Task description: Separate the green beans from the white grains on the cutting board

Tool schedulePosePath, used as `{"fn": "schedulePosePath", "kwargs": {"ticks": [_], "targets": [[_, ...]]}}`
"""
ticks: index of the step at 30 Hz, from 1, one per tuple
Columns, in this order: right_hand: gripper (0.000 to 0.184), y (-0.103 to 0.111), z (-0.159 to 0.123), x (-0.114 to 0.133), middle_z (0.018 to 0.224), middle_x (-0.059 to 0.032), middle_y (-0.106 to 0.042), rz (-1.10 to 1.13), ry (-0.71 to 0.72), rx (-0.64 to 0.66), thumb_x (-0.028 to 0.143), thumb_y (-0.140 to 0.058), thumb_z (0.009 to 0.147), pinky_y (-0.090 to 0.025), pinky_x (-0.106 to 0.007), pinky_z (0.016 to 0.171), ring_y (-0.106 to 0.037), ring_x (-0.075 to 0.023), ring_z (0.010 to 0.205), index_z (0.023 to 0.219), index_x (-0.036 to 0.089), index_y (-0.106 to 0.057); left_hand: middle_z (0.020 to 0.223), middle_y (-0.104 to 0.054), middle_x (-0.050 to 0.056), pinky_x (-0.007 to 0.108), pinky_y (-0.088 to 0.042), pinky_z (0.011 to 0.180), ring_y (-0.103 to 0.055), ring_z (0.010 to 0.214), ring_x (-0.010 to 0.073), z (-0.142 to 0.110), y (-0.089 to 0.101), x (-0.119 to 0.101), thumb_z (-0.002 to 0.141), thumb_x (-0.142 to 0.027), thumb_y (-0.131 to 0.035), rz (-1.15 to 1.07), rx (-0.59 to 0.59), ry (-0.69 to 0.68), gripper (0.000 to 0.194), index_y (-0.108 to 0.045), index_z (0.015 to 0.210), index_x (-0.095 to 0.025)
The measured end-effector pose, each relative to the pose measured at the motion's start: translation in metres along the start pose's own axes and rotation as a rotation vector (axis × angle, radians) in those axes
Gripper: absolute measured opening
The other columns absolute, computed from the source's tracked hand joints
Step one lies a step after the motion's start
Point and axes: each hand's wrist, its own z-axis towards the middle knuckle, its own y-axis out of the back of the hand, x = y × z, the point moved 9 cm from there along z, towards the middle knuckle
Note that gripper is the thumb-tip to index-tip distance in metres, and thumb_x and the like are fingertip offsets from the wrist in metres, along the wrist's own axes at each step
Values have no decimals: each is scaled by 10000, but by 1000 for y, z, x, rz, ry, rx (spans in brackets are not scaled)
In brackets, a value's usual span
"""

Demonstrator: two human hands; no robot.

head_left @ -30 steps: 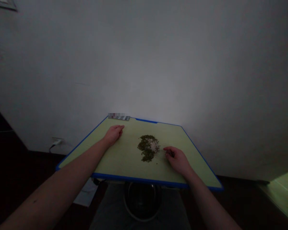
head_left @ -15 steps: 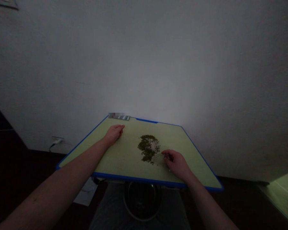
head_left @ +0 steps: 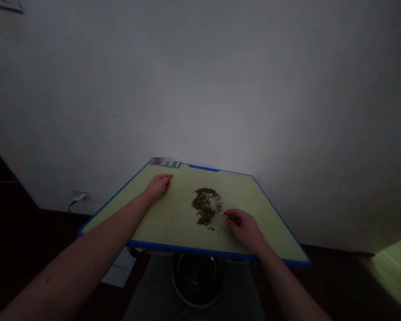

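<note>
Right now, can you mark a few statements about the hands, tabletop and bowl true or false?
1. Green and whitish grains lie together on the tabletop. True.
2. The left hand touches the grains. False: it is apart, to their left.
3. The right hand is nearer the grains than the left hand. True.
4. The round bowl stands on the tabletop. False: it is below the near edge.
5. The tabletop has blue edging. True.
</note>
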Motion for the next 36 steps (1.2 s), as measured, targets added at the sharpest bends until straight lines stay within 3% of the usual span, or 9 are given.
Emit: {"fn": "schedulePosePath", "kwargs": {"ticks": [8,15,27,36], "targets": [[288,6,-4,-12,752,-37,-635,4,-47,-52,222,-478,724,-445,-285,639,-577,-167,672,964,160,-624,325,-343,-57,248,-225,386,-290,316,75,-4,2,-4,740,-413,-478,19,-32,36,374,-403,450,-189],[286,-2,-8,-1,801,-42,-653,28,-13,-55,220,-478,733,-452,-279,674,-591,-163,710,970,167,-628,331,-346,-58,243,-237,391,-296,322,74,-3,1,-3,739,-406,-484,2,-27,21,373,-405,447,-187],[305,15,-8,-19,754,-41,-642,-42,-60,-144,259,-474,731,-448,-280,651,-582,-164,673,971,154,-631,342,-360,-52,246,-252,401,-314,332,80,2,3,3,741,-453,-474,51,-20,-7,396,-428,451,-187],[297,4,-9,7,785,-50,-648,-52,-24,-121,240,-470,731,-449,-280,673,-583,-164,697,958,161,-644,338,-353,-49,254,-261,404,-316,329,86,3,3,3,739,-460,-473,58,-18,-15,402,-425,443,-192]]}}
